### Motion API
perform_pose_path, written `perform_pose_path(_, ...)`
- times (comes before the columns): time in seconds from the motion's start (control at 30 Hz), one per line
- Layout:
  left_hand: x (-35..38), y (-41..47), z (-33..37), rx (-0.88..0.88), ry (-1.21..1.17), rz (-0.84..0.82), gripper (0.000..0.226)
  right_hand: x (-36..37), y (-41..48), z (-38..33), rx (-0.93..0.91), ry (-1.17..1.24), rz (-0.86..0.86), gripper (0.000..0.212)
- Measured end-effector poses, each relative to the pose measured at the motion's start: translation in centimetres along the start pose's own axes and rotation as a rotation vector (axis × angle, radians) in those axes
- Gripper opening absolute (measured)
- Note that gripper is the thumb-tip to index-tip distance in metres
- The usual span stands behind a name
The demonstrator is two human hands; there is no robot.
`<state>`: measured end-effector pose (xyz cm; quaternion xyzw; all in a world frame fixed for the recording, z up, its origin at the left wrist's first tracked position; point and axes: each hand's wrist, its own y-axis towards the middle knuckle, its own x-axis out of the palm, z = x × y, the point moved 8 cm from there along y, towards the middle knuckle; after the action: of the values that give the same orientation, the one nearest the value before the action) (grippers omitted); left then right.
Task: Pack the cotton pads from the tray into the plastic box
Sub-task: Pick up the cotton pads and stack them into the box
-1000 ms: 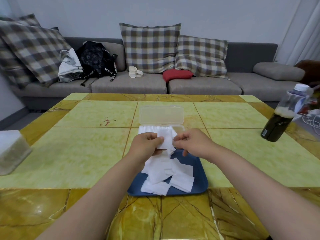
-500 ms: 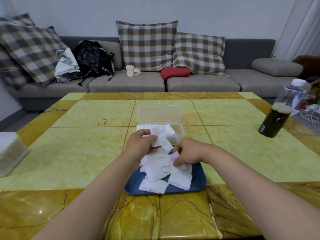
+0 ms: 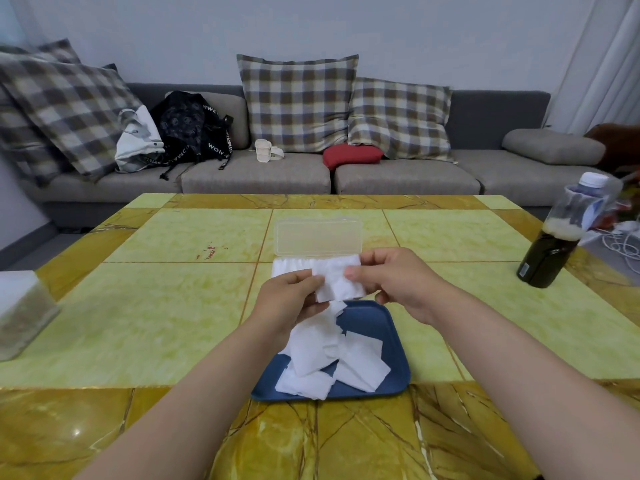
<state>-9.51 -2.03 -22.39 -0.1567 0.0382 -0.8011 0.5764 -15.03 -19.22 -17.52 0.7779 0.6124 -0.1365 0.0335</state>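
A blue tray [image 3: 388, 327] near the table's front edge holds several loose white cotton pads [image 3: 322, 355]. Behind it stands the clear plastic box, its lid [image 3: 318, 237] open and laid back, with a row of pads [image 3: 294, 265] standing inside. My left hand [image 3: 287, 299] and my right hand [image 3: 398, 282] are raised between tray and box, both pinching one small stack of cotton pads [image 3: 337, 284], one hand at each side. My hands hide the front of the box.
A dark bottle [image 3: 557, 237] with a white cap stands at the table's right. A translucent container [image 3: 20, 313] sits at the left edge. Beyond the yellow table [image 3: 156, 306] runs a grey sofa with checked cushions and bags.
My right hand came up off the tray with a pad and met my left hand. Both now hold the stack together, a little higher and nearer the box.
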Motion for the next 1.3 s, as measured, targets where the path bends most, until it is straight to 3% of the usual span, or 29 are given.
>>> perform_pose_path(0.13,1.6,-0.9,0.1,-0.030,-0.053,-0.114,0.017,0.4,0.0,-0.5,-0.024,-0.104,0.109,0.017)
perform_pose_path(0.5,2.0,-1.2,0.5,-0.032,-0.027,-0.155,0.024,0.6,0.4,-0.2,-0.087,-0.187,0.170,0.021)
perform_pose_path(0.67,0.5,-0.6,0.0,-0.006,0.072,-0.044,0.009,0.3,0.7,0.1,-0.129,-0.389,0.180,0.021)
perform_pose_path(0.73,-0.4,-0.2,-0.3,-0.017,0.071,0.009,0.010,0.7,0.6,0.5,-0.111,-0.587,0.090,0.020)
perform_pose_path(0.83,-1.3,0.2,-0.4,-0.020,0.080,0.061,0.018,2.1,-0.4,2.5,0.017,-0.826,-0.189,0.021)
perform_pose_path(0.97,-1.5,0.1,-0.3,-0.016,0.078,0.074,0.020,3.3,-1.6,4.1,0.084,-1.019,-0.379,0.054)
perform_pose_path(1.13,-1.3,-0.1,-0.3,-0.021,0.067,0.063,0.017,2.9,-1.7,3.7,0.088,-0.932,-0.369,0.038)
perform_pose_path(1.3,-1.3,-0.1,-0.5,-0.032,0.040,0.079,0.023,0.6,-1.6,2.0,0.094,-0.609,-0.271,0.015)
